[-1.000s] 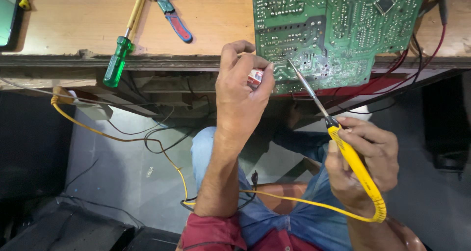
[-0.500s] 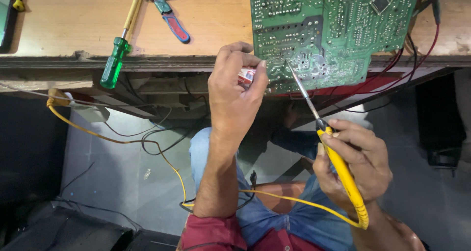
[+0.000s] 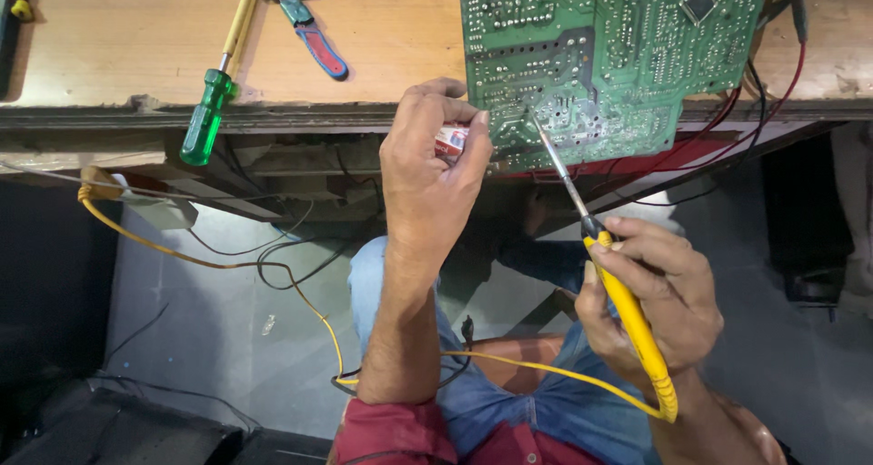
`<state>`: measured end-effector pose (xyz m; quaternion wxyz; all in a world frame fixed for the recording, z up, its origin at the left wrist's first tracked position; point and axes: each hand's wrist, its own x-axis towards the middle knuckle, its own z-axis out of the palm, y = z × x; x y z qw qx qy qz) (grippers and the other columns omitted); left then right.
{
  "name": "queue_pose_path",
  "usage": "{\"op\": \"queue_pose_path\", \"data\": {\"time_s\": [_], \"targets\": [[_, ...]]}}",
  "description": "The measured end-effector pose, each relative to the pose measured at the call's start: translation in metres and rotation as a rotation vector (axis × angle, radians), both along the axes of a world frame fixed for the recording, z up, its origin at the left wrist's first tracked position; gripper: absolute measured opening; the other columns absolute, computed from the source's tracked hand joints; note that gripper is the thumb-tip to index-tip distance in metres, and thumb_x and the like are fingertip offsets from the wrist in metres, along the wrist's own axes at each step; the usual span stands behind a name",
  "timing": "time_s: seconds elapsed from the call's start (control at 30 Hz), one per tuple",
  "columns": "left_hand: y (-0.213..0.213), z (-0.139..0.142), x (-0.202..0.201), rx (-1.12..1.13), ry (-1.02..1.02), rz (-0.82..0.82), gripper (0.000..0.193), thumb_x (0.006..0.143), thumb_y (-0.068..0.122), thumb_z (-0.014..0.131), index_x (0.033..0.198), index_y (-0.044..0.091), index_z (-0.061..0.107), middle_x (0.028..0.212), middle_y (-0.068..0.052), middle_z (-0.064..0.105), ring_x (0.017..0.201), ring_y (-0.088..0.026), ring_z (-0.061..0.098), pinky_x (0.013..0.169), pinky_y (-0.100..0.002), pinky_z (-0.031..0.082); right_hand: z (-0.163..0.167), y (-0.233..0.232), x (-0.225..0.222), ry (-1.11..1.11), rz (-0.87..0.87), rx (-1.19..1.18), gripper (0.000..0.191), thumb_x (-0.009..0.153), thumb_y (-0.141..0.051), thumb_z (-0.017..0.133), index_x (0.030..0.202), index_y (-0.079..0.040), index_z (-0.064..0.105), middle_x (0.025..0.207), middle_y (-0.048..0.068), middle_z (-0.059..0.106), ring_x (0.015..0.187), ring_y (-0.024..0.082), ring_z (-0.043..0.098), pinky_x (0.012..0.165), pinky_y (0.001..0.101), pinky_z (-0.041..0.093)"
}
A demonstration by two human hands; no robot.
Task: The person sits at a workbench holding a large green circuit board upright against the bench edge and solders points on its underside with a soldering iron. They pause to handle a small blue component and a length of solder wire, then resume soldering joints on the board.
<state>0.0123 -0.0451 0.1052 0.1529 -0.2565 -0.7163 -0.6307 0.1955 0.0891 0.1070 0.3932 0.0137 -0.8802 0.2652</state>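
While the right hand grips a yellow soldering iron tightly, its tip touches the green board; the left hand pinches a small red thing beside it.

Green circuit board — overhanging bench, yellow soldering iron

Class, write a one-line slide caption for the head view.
Right hand touches soldering iron to green circuit board; left hand steadies it.

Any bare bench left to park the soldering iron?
Bare wood between the green-handled screwdriver and the circuit board, below the red-and-blue pliers. More at far left, above the bench edge. Crowded: board side, where left hand, iron and wires cluster.
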Motion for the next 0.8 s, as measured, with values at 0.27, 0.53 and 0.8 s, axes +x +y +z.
{"op": "queue_pose_path", "data": {"time_s": [0.27, 0.53, 0.8], "targets": [[-0.0014, 0.0001, 0.0001, 0.008, 0.001, -0.013, 0.014, 0.092, 0.001, 0.076, 0.102, 0.002, 0.065, 0.118, -0.017, 0.069, 0.108, -0.031, 0.073, 0.091, -0.036, 0.058, 0.0048, -0.0012, 0.0008, -0.014, -0.004, 0.007, 0.032, 0.086, 0.013, 0.075, 0.114, -0.001, 0.071, 0.113, 0.011, 0.061, 0.11, 0.028, 0.072, 0.091, 0.0318, 0.06], [-0.0025, 0.0025, 0.0011, 0.01, -0.007, -0.015, 0.013, 0.092, 0.001, 0.075, 0.101, 0.002, 0.065, 0.115, -0.017, 0.07, 0.104, -0.03, 0.073, 0.09, -0.035, 0.058, 0.0086, -0.0038, -0.0024, 0.001, -0.013, -0.009, 0.03, 0.083, 0.013, 0.075, 0.11, 0.0, 0.071, 0.11, 0.011, 0.061, 0.108, 0.029, 0.072, 0.089, 0.033, 0.06], [-0.0027, 0.0036, 0.0014, 0.023, -0.022, -0.02, 0.014, 0.092, 0.002, 0.075, 0.101, 0.001, 0.065, 0.116, -0.016, 0.07, 0.103, -0.03, 0.074, 0.088, -0.034, 0.058, 0.009, -0.0025, -0.0012, 0.004, 0.002, -0.022, 0.032, 0.086, 0.013, 0.075, 0.114, -0.001, 0.071, 0.113, 0.011, 0.06, 0.109, 0.028, 0.072, 0.089, 0.0311, 0.059]]}}
